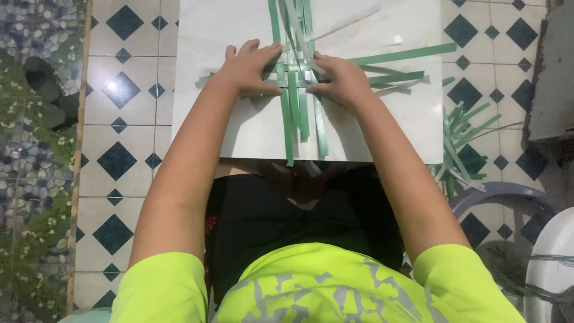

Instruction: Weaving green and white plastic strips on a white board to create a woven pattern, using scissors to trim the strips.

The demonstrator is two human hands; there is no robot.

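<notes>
Both my hands pressed on a crossing of green strips at the top centre of the frame.

My left hand (250, 67) lay flat with its fingers together on the left side of the woven strips (297, 78), and my right hand (341, 78) pressed down on the right side, fingertips touching the crossing; neither hand was closed around anything. The strips lay on a white board (382, 131) that rested over my lap, some running up and down, others stretching toward the right edge. My forearms hid part of the board's lower corners. A loose pile of green strips (463, 143) sat on the patterned tile floor (119, 161) just right of the board, near a purple plastic stool (502, 194) at lower right.
</notes>
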